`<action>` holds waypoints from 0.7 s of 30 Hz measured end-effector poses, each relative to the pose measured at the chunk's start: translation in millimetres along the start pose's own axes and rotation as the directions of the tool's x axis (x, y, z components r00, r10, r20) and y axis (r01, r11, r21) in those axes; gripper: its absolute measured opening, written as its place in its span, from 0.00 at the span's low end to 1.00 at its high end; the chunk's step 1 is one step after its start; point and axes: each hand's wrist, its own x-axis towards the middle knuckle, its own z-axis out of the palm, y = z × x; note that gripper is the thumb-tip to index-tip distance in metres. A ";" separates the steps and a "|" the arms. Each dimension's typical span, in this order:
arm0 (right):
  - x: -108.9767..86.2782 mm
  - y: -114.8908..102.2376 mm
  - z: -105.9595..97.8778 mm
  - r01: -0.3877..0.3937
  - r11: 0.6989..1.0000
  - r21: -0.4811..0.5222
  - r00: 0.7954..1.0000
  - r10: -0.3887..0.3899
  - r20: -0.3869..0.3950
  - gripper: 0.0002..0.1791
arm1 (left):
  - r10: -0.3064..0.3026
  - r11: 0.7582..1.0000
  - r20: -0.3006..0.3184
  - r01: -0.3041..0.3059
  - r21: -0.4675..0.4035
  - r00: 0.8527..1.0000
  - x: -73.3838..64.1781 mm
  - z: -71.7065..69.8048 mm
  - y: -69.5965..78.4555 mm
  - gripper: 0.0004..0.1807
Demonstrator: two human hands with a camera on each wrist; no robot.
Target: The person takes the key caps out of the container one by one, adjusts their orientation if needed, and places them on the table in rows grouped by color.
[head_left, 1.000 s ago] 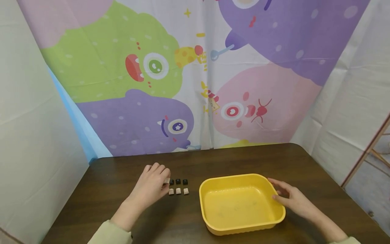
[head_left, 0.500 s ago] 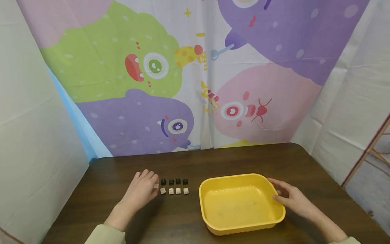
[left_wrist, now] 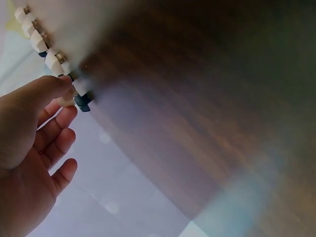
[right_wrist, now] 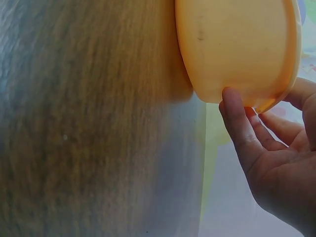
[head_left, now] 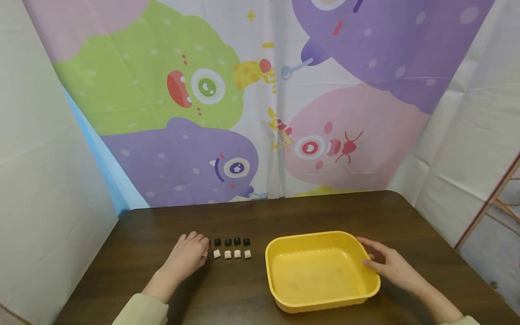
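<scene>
In the head view, my left hand [head_left: 184, 256] is at the left end of two short rows of keycaps. Its thumb and fingers pinch a white keycap [head_left: 205, 254], partly covered by the fingertips. Beside it lie a back row of black keycaps [head_left: 228, 242] and a front row of white keycaps [head_left: 228, 254], several in each. A dark sliver at the fingertips may be another black keycap. My right hand [head_left: 392, 268] holds the right rim of a yellow basin [head_left: 321, 304]; in the right wrist view its fingers [right_wrist: 237, 116] touch the outer wall.
The brown table [head_left: 260, 216] carries the basin right of the keycaps. A cartoon-print curtain [head_left: 195, 158] hangs behind the table's far edge. Pale sheets [head_left: 48, 180] enclose the left and right sides.
My left hand has moved left along the rows, then slightly toward the near side, with a white keycap at its fingertips. More keycaps have come into view. The right hand and basin stay put.
</scene>
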 end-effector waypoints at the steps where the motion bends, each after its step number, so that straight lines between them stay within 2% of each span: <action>1: -0.1 0.1 0.1 0.002 1.000 0.007 1.000 -0.002 0.002 0.29 | 0.001 1.000 -0.002 -0.001 -0.001 1.000 -0.1 1.4 -0.5 0.16; 16: 1.6 1.6 1.8 -0.001 0.999 0.044 1.000 0.000 0.012 0.30 | -0.048 0.998 0.050 0.050 -0.041 0.998 -2.0 6.7 -5.6 0.16; 21: 1.6 -0.7 0.5 -0.029 0.999 0.043 0.999 0.028 0.017 0.30 | -0.056 0.997 0.069 0.060 -0.056 0.996 -3.3 5.5 -7.1 0.15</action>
